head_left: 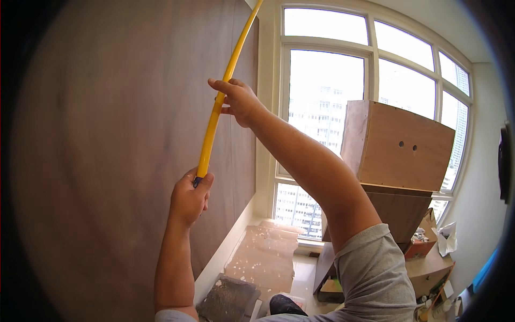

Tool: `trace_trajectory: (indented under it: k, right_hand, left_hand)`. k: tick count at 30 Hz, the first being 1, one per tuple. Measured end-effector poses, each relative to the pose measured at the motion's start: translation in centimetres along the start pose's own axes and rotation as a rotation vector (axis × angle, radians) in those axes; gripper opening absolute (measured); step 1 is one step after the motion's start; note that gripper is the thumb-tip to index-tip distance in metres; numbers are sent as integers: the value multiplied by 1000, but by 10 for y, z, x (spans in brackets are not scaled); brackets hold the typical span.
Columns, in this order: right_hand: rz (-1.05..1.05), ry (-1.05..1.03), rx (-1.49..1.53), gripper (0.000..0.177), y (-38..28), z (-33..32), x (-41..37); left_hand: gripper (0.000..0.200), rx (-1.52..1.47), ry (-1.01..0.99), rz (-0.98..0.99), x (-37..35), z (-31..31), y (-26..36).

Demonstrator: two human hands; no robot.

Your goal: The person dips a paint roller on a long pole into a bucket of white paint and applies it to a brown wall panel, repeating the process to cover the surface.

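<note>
A yellow tape measure (211,131) runs upward in front of a large brown wood-grain panel (134,134), its blade drawn out past the top of the view. My left hand (190,198) is closed around the lower end, where a bit of dark blue case shows between the fingers. Higher up, my right hand (241,104) has its fingers around the yellow blade, with the index finger crossing in front of it. The blade bends slightly to the right toward the top. Its far end is out of view.
Tall windows (327,75) fill the back right. A wooden box with two holes (407,142) stands on a brown cabinet (397,212). Stained cardboard sheets (263,255) and a dark board (228,298) lie on the floor. Clutter and a red box (421,247) are at right.
</note>
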State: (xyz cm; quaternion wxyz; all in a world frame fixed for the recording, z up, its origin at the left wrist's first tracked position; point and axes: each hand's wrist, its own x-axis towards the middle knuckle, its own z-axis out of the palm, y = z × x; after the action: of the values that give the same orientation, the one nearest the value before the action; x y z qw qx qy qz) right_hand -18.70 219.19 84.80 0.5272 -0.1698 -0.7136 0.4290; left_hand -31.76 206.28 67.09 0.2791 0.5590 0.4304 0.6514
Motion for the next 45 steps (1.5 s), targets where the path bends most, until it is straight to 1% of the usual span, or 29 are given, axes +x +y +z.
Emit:
trace_trajectory:
  k: [5, 9, 12, 15, 18, 24, 27, 28, 31, 33, 38, 42, 44, 45]
  right_hand:
    - [-4, 39, 2, 84, 25, -33, 45]
    - [4, 57, 8, 82, 39, -53, 64]
    - [42, 64, -39, 79, 46, -59, 60]
    - [21, 64, -46, 79, 42, -65, 55]
    - [29, 99, -58, 79, 33, -63, 41]
    - [50, 3, -87, 101, 11, -35, -21]
    - [36, -93, -125, 112, -3, -15, -61]
    - [50, -105, -143, 116, -8, -7, -74]
    - [32, -179, -133, 119, -15, 14, -108]
    - [42, -178, -172, 120, -26, 31, -133]
    - [30, -255, -172, 124, -50, 63, -192]
    - [-12, -258, -195, 125, -53, 77, -224]
    - [-18, -267, -174, 124, -49, 79, -232]
    - [13, -277, -139, 122, -48, 80, -238]
  left_hand:
    - [29, 33, -16, -1, 54, 22, -14]
    - [28, 26, -21, 5, 75, 37, -24]
    - [28, 42, 1, -8, 75, 45, -36]
    - [30, -17, -47, 20, 75, 51, -40]
    - [32, -33, -31, 21, 61, 58, -35]
    - [38, -28, -1, -19, -6, 42, -31]
    - [41, -48, -47, 71, -44, 23, -41]
    - [41, -55, -35, 74, -58, 17, -43]
    - [42, -73, -12, 62, -100, -1, -42]
    - [43, -87, -16, 27, -129, -14, -36]
    - [50, -94, -1, 69, -189, -41, -47]
    - [45, -125, -29, 98, -222, -49, -52]
    - [49, -118, -8, 62, -236, -50, -50]
    - [50, -113, -10, 42, -242, -48, -51]
